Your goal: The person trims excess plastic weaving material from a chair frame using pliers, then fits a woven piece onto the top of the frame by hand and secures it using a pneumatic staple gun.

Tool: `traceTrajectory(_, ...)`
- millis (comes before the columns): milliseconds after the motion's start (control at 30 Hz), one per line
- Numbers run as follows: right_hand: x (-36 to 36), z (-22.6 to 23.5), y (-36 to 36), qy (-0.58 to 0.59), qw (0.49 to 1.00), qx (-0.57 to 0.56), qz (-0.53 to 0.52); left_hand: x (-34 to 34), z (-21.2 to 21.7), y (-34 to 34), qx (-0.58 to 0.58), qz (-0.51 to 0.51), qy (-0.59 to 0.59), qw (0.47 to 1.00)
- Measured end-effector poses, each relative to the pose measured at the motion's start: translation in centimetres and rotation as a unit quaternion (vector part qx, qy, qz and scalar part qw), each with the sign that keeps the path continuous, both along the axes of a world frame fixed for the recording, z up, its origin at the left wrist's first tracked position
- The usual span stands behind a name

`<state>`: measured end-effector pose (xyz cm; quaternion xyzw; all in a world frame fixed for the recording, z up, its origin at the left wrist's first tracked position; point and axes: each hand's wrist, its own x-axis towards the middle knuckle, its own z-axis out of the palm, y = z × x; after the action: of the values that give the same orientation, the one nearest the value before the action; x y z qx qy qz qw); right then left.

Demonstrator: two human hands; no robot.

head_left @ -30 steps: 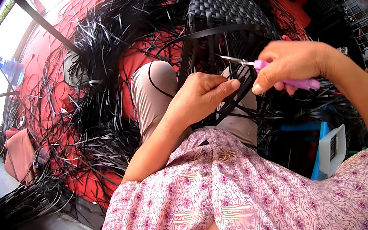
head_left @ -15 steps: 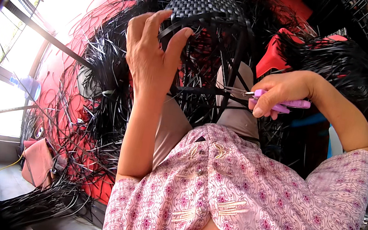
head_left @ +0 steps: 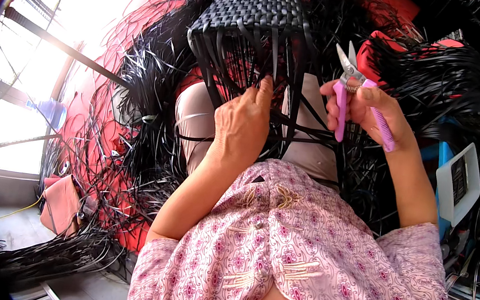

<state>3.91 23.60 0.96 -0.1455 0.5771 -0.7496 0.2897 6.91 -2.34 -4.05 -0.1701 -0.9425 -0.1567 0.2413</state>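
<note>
Woven basket [head_left: 253,11]: L hand [head_left: 242,127] dropped from rim, now pinching its loose strands; R hand [head_left: 363,109], beside it, grips pink snips [head_left: 347,88], blades raised open, cut apparently done.

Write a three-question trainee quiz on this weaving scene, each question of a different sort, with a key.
1. True or false: the right hand holds pink-handled snips with the blades pointing up.
2. The left hand rests on: A) loose black strips under the woven black basket; B) a white tray; C) nothing.
3. Fill in: the person's top is ____ with a small pattern.

Key: 1 true; 2 A; 3 pink.
</note>
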Motion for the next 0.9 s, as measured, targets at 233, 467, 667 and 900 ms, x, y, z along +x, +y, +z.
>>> traceTrajectory(233, -0.5, 0.4, -0.9, 0.185, 0.969, 0.117, -0.113, -0.4, 2.6, 0.4, 0.362, -0.068, -0.290, 0.883)
traceTrajectory(467, -2.2, 0.5, -3.0, 0.250, 0.921, 0.131, -0.269, -3.7, 4.8, -0.5, 0.695, -0.214, -0.481, 0.490)
traceTrajectory(667, -5.8, 0.0, -5.7, 0.281, 0.877, 0.188, -0.340, -2.7, 3.9, 0.1, 0.755, -0.206, -0.461, 0.419)
traceTrajectory(900, -6.8, -0.5, -9.3, 0.352, 0.771, 0.337, -0.411, -0.9, 3.9, -1.2, 0.773, -0.164, -0.439, 0.426)
